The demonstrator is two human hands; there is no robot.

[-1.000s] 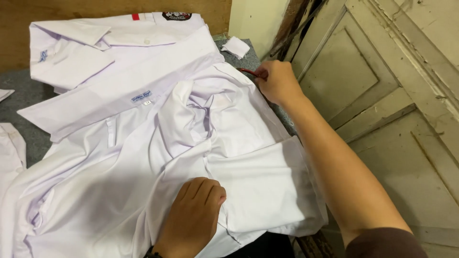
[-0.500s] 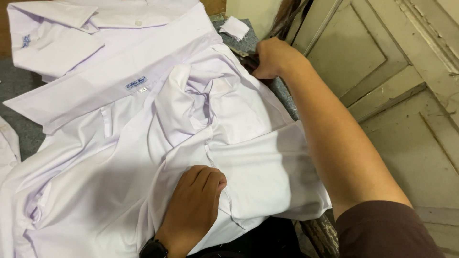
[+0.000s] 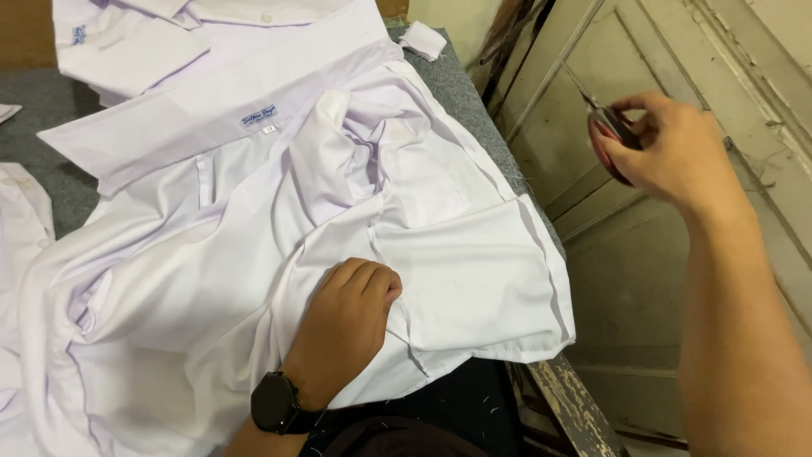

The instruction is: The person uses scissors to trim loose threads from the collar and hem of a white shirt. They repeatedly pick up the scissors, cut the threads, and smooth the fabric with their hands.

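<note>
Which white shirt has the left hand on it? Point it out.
The crumpled white shirt nearest the person: the left hand presses its folded sleeve. The other shirt lies folded at the far end, untouched. The right hand holds scissors off the table.

A white shirt [image 3: 279, 245] is lying over a grey table [image 3: 51, 169], its collar label [image 3: 258, 115] showing white with blue lettering. A second white shirt [image 3: 203, 34] above it is showing blue stitching on its sleeve. A white scrap [image 3: 423, 39] is sitting at the table's far corner. The left hand [image 3: 347, 317] is wearing a black watch [image 3: 275, 404]. The right hand [image 3: 668, 152] is gripping scissors [image 3: 611, 127] with dark red handles and a silvery blade. The panelled door [image 3: 643, 279] behind is showing pale, worn beige-grey paint.
</note>
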